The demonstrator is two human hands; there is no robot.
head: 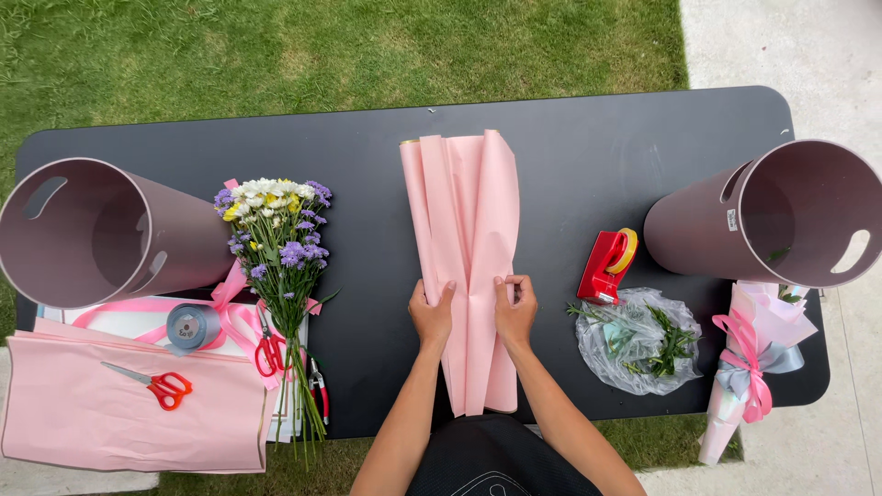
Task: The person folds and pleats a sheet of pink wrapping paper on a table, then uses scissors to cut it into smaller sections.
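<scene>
Hands L [431, 315] & R [514, 310] pinching pink paper [464, 230].

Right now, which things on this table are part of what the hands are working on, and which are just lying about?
In hand:
pleated pink wrapping paper sheet
left hand
right hand

Lying about:
bunch of purple, white and yellow flowers
red tape dispenser
red-handled scissors
grey ribbon roll
clear bag of green trimmings

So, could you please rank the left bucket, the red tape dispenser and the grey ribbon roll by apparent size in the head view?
1. left bucket
2. red tape dispenser
3. grey ribbon roll, only slightly smaller than the dispenser, so that order is unsure.
</scene>
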